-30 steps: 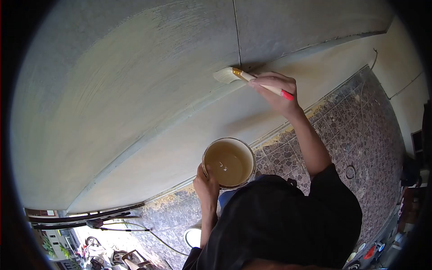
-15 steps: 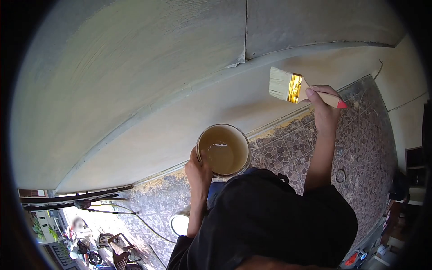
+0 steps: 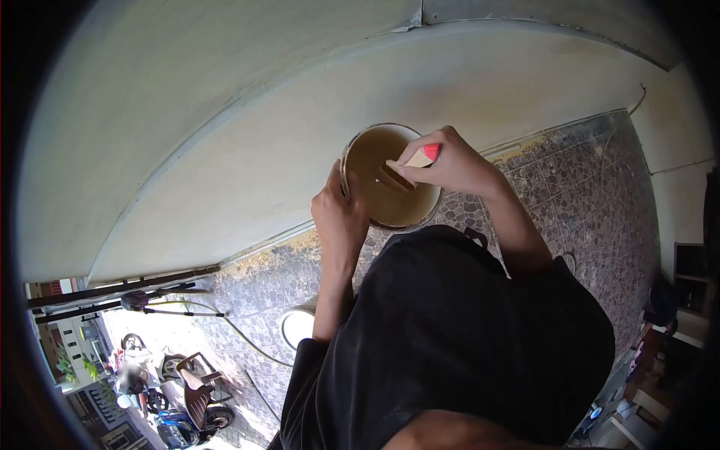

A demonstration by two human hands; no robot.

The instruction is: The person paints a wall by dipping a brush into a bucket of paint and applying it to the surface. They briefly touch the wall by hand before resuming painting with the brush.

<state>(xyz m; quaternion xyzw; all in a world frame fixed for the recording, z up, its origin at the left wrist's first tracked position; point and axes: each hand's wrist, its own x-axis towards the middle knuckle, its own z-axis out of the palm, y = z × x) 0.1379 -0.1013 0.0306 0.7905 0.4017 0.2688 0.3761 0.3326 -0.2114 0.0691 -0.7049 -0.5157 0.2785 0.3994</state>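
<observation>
My left hand (image 3: 341, 221) grips the left rim of a round bucket (image 3: 433, 212), thumb inside and fingers outside. Murky tan liquid (image 3: 367, 199) lies in the bucket. My right hand (image 3: 448, 163) reaches over the right rim, closed around the wooden handle of a paintbrush (image 3: 430, 152) with a red tip. The brush points down into the bucket; its bristles are hidden, dipped at the liquid. Behind the bucket runs a pale wall (image 3: 300, 142), with a grey-green upper part.
A second, white-topped container (image 3: 298, 327) stands on the stone-patterned floor (image 3: 570, 180) at lower left, beside a hose (image 3: 247, 346). Farther left are a brown chair (image 3: 196, 390) and motorbikes (image 3: 176, 427). Shelves (image 3: 691, 277) stand at the far right.
My right hand has brought the paintbrush down from beside the wall into the bucket. The bucket and my left hand now appear higher in view, and the camera has tilted.
</observation>
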